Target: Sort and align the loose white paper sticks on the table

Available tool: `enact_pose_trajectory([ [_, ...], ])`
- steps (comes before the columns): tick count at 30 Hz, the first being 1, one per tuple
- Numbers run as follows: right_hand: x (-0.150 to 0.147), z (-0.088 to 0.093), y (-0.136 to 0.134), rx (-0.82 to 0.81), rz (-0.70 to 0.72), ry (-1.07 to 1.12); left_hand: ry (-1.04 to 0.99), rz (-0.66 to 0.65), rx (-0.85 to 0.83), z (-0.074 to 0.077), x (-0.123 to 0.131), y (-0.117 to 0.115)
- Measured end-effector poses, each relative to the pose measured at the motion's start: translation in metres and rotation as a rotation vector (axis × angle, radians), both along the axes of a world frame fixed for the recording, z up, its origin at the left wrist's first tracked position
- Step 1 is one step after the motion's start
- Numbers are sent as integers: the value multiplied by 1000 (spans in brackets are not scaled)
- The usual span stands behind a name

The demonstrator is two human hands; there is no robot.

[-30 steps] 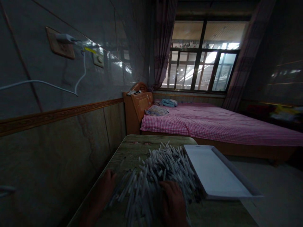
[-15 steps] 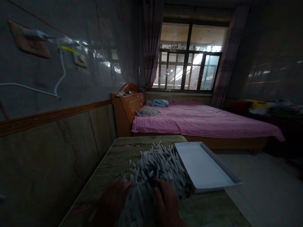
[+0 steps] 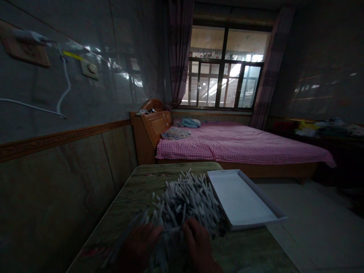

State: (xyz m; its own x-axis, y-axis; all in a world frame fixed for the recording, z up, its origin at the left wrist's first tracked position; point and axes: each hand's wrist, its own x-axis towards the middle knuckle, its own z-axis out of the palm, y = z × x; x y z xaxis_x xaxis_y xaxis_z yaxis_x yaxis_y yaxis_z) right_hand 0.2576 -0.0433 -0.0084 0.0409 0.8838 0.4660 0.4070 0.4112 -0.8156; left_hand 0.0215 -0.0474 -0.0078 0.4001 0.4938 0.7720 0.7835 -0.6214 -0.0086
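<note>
A large heap of thin white pen-like sticks [image 3: 190, 197], some with dark ends, lies on the wood-patterned table [image 3: 136, 182]. At the near side of the heap, my left hand [image 3: 140, 242] and my right hand [image 3: 197, 240] face each other with fingers closed. Between them stretches the edge of what looks like a clear plastic bag [image 3: 172, 230], pinched at both sides. More white sticks show through or beneath it, dim and blurred. To the right of the heap sits a shallow white tray [image 3: 241, 201] with nothing in it.
Beyond the table stands a bed [image 3: 241, 146] with a pink checked cover and a wooden headboard [image 3: 153, 127]. A tiled wall [image 3: 85, 182] runs close along the left, with a charger [image 3: 31, 38] and white cable. Tiled floor [image 3: 307, 216] lies to the right.
Both hands stay at the near side of the heap, with the bag edge between them now a little lower. The whole view has shifted slightly; the tray and heap keep their places.
</note>
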Motion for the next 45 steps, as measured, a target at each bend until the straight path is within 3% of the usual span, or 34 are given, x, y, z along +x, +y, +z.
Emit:
enact_pose_trajectory([
  [5,5,11,-5,-5,105,19,-45,-19,-122,-7,1,3],
  [8,8,18,-5,-31,163,65,-48,-39,-50,-10,2,6],
  [15,9,19,3,-89,48,14,71,-10,127,-5,5,5],
  [21,11,28,-2,-11,146,71,48,46,142,-8,9,5],
  [25,8,32,-3,-117,106,85,57,97,140,-9,11,5],
  [29,6,30,0,-155,58,21,87,97,170,-2,12,4],
  [35,6,36,1,-115,163,214,107,94,193,9,10,3],
  [40,5,38,5,-228,51,200,120,91,176,3,10,3],
  [45,6,39,4,-167,165,298,100,121,213,0,12,6],
])
